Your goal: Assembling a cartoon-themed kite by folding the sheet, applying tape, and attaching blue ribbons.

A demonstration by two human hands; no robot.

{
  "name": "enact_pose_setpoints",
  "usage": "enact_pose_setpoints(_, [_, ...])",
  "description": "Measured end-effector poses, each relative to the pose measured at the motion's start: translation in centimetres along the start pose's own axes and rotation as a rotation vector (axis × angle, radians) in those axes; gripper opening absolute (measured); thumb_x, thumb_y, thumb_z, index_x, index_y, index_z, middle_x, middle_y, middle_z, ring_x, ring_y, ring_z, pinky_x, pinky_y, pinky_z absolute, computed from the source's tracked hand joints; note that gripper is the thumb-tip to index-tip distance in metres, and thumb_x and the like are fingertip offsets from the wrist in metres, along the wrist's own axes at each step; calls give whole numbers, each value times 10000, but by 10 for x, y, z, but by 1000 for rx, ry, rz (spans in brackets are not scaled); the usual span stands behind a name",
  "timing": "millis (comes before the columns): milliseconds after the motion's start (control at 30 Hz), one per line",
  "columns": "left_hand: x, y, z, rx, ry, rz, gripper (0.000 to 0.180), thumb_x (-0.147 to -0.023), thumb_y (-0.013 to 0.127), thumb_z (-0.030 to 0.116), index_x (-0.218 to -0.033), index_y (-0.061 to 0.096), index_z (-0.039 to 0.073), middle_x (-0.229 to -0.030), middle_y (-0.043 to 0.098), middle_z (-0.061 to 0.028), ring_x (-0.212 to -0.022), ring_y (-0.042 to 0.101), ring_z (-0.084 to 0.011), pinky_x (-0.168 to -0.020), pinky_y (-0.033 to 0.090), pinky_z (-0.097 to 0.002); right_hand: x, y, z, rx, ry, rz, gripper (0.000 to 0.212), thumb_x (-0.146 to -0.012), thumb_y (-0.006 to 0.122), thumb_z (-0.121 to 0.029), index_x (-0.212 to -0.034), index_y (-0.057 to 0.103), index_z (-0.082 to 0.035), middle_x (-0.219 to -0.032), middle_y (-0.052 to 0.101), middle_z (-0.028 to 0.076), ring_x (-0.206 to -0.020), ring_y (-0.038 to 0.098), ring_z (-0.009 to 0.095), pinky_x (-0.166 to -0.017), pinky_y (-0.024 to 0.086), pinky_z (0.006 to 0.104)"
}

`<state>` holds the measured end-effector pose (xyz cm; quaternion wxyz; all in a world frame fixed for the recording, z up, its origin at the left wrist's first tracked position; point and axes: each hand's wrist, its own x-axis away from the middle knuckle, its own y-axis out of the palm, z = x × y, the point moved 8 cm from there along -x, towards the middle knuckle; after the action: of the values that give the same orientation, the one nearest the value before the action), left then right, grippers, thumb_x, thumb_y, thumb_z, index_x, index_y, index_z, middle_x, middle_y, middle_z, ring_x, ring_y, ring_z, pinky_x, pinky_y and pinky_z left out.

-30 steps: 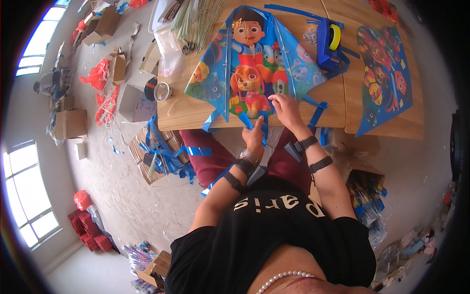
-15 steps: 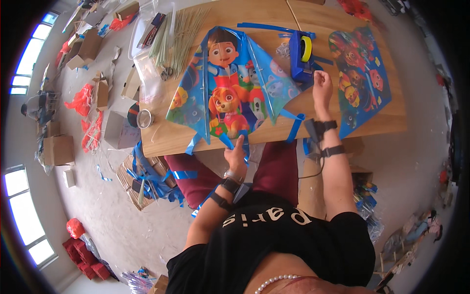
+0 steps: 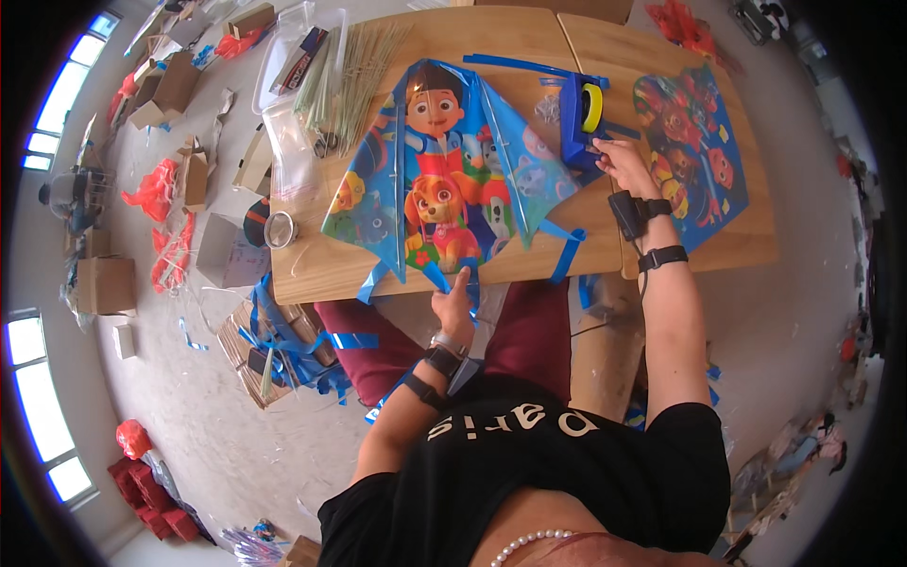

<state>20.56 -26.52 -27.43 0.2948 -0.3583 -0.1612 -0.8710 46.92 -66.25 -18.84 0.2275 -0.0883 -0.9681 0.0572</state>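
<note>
While the blue cartoon-printed plastic kite lies on the pale wooden surface, only the left hand is at its blue ribbon tails; a slip there could skew them. Right hand is at the blue plastic tape dispenser; a hard tug could drag it. Can't tell what either grip holds.

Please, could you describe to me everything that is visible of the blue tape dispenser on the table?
The tape dispenser has a long, blue, box-like body, apparently plastic, with a bright yellow ring set on edge in it. It rests on the wooden table, between the printed kite and another printed sheet, its length pointing away from the person. Fingertips of the right hand are at its near end; actual contact is hard to tell.
</note>
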Motion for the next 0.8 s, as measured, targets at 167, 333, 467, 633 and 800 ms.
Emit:
enact_pose_setpoints(167, [-6, -5, -4, 4, -5, -5, 397, -801, 886, 273, -849, 530, 103, -672, 526, 39, -502, 470, -71, -448, 361, -263, 9, 7, -4, -353, 22, -119, 122, -937, 733, -172, -980, 717, -59, -887, 650, 8, -809, 594, 119, -869, 551, 307])
enact_pose_setpoints(333, [-6, -3, -4, 13, -14, -21, 404, -799, 888, 276, -837, 522, 111, -673, 531, 39, -505, 474, -72, -450, 362, -263, 23, 4, 5, -381, -126, -98, 130, -936, 719, -129, -994, 687, -17, -974, 660, 49, -911, 636, 156, -947, 543, 313])
enact_pose_setpoints(467, [-11, -8, -6, 5, -6, -16, 396, -801, 887, 277, -834, 528, 112, -675, 536, 39, -506, 474, -69, -449, 359, -263, 38, 20, 3, -405, -189, -62, 122, -944, 696, -110, -971, 667, 5, -1014, 660, 51, -963, 639, 150, -951, 519, 281])
enact_pose_setpoints(633, [-10, -4, -6, 21, -7, -46, 373, -816, 878, 264, -840, 538, 111, -678, 540, 41, -509, 475, -66, -453, 358, -259, 31, 19, 10, -278, -202, -135, 74, -960, 666, -100, -955, 687, -29, -1048, 650, 22, -1028, 608, 137, -975, 494, 299])
enact_pose_setpoints(800, [0, 4, 1, 40, 9, -59, 337, -840, 855, 240, -771, 536, 156, -616, 474, 72, -475, 430, -59, -446, 336, -254, 18, -3, 55, -48, -79, 6, 88, -922, 710, -207, -906, 674, -129, -880, 605, -39, -797, 540, 81, -705, 433, 272])
